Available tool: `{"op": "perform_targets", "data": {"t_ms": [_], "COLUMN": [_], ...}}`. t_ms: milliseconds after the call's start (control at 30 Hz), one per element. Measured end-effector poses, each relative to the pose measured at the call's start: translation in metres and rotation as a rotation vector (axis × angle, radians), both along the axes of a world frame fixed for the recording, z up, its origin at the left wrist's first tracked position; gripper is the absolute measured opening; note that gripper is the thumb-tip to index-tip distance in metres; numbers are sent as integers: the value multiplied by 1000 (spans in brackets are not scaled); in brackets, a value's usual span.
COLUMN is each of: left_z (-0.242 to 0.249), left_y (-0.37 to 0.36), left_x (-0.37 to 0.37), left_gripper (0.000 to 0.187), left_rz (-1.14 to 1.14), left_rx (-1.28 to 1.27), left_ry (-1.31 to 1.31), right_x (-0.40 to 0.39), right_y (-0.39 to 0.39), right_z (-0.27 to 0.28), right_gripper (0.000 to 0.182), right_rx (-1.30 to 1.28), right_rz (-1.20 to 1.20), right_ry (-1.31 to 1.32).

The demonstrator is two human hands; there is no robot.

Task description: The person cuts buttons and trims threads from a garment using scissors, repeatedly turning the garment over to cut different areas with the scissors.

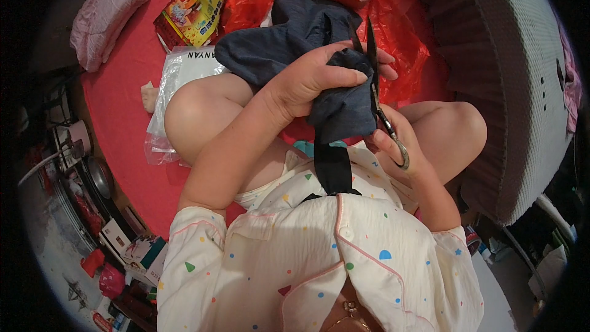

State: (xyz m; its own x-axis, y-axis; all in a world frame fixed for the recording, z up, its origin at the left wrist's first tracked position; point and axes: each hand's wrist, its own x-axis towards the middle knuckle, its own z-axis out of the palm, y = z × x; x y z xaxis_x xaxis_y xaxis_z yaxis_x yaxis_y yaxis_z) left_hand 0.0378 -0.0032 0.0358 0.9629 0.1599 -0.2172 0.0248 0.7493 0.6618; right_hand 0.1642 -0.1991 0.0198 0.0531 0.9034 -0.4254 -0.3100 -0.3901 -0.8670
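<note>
My left hand point(307, 80) grips a bunched part of a dark blue cloth point(344, 110), thumb on top, with some fingertips showing beyond the blades. My right hand point(399, 141) holds scissors point(382, 114) by the handles, its fingers partly hidden behind them. The scissor blades point up and away, slightly apart, beside the edge of the bunched cloth. Whether cloth lies between the blades is unclear. More of the dark blue cloth spreads beyond my left hand over the red surface. A black strap point(332, 169) hangs below the cloth against the patterned top.
Red plastic bags point(399, 37) lie beyond the cloth. A yellow and red packet point(195, 9) and a clear plastic bag point(161, 120) are on the left, near a pink pillow point(114, 12). A grey padded edge point(491, 86) rises on the right. Boxes point(144, 252) stand lower left.
</note>
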Motion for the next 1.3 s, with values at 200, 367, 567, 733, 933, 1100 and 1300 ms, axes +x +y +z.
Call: {"op": "perform_targets", "data": {"t_ms": [200, 367, 567, 733, 933, 1100, 1300], "left_z": [-1, -3, -9, -4, -15, -17, -22], "left_y": [-1, -2, -5, -3, 1, 0, 1], "left_x": [2, 2, 2, 4, 5, 6, 7], "left_gripper": [53, 54, 58, 56, 44, 33, 38], "left_rz": [-30, -52, -51, 13, 110, 145, 89], "left_rx": [-6, -32, 0, -67, -35, -1, -120], "left_ry": [2, -2, -73, -7, 49, 132, -28], "right_x": [-1, -4, 5, 12, 29, 28, 25], "right_y": [3, 3, 4, -2, -1, 10, 37], "right_z": [8, 3, 8, 2, 19, 44, 44], "right_gripper": [62, 65, 61, 59, 58, 30, 26], "right_rx": [52, 111, -2, 100, 64, 69, 127], "right_rz": [2, -72, 37, -44, -61, -99, -317], "right_ry": [-56, -128, 12, 42, -66, -221, -393]}}
